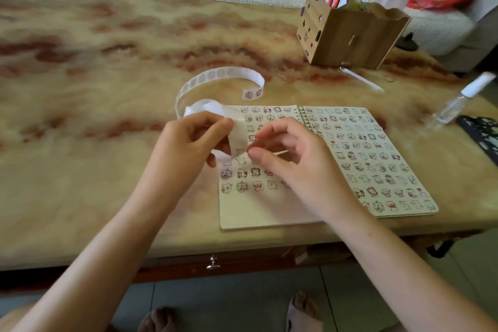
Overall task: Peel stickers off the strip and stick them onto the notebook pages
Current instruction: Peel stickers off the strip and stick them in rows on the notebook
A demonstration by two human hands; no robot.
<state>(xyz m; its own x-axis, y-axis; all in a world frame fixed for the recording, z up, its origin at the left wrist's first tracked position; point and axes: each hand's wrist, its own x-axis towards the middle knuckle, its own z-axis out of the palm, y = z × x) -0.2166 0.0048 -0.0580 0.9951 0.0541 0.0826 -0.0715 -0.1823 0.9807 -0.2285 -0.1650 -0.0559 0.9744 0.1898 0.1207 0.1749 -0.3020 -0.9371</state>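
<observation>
1. Hands at the peeling step: the left hand [188, 140] grips the looped strip [221, 73] just above the open notebook [269, 213], thumb and fingers curled round the backing. The strip's far end curls away across the table [107, 89].
2. The right hand [291, 153] pinches a sticker [238, 152] at the strip's hanging end between thumb and forefinger, other fingers loosely bent. Blur hides whether it has lifted free.
3. The notebook lies flat near the table's front edge, its right page full of stickers and its left page bare below the lowest rows.
4. Next move, by judgement: draw the sticker clear without folding it, then press it flat on the bare band of the left page.
</observation>
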